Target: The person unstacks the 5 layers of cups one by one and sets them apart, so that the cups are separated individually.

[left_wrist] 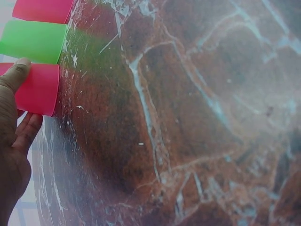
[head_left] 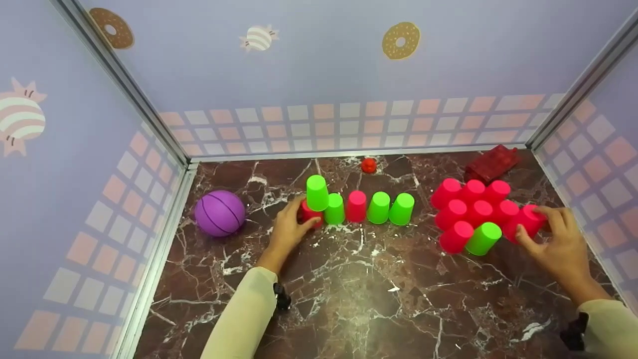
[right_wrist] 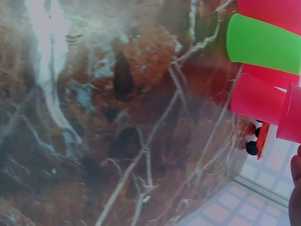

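Observation:
In the head view my left hand (head_left: 286,228) grips a pink cup (head_left: 310,217) at the left end of a row of upside-down cups. Thumb and fingers lie on opposite sides of this pink cup (left_wrist: 40,92) in the left wrist view. A green cup (head_left: 317,193) sits higher, over its top; whether it also rests on the neighbouring green cup (head_left: 335,209) I cannot tell. On the right, my right hand (head_left: 563,247) holds another pink cup (head_left: 524,223) beside a cluster of pink cups. In the right wrist view that cup (right_wrist: 292,115) appears raised off the table.
The row continues with a pink cup (head_left: 356,206) and two green cups. One green cup (head_left: 483,239) stands at the cluster's front. A purple ball (head_left: 220,213) lies left, a small red object (head_left: 369,165) at the back, a dark red toy (head_left: 492,163) behind the cluster. Patterned walls enclose the marble-look tabletop (head_left: 349,299).

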Motion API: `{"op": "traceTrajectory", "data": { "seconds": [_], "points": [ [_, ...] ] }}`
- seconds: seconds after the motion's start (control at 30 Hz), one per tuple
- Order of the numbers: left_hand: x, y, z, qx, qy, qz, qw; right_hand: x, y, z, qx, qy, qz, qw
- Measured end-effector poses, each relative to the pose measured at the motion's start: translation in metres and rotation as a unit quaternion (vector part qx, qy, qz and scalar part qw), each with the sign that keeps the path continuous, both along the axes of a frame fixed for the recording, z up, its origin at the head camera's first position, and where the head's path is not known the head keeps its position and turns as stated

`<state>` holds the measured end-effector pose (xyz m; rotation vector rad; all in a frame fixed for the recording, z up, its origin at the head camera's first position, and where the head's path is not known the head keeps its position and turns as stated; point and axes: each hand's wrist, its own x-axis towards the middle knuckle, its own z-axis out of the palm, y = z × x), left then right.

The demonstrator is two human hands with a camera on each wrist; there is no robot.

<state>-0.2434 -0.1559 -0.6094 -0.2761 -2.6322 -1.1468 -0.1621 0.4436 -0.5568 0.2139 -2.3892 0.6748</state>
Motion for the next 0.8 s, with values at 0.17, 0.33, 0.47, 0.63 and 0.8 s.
{"op": "traceTrajectory", "data": {
  "seconds": [0.17,0.33,0.47,0.63,0.8],
  "points": [
    [0.000,0.000,0.000,-0.002,0.002,-0.004,1.0000,0.003,0.001,-0.016,0.008,-0.015,-0.001,0.9999],
    [0.000,0.000,-0.001,-0.002,0.000,0.003,1.0000,0.008,-0.001,-0.032,-0.001,-0.043,0.015,0.9989],
    [0.000,0.001,0.000,0.000,0.001,0.003,1.0000,0.011,-0.002,-0.042,0.004,-0.054,0.019,0.9984],
    [0.001,0.000,0.001,0.003,0.004,0.004,1.0000,0.010,-0.003,-0.044,0.010,-0.059,0.016,0.9981],
    [0.001,0.000,0.001,-0.001,0.003,0.001,1.0000,0.011,-0.002,-0.044,0.017,-0.065,0.021,0.9975]
  ]
}}
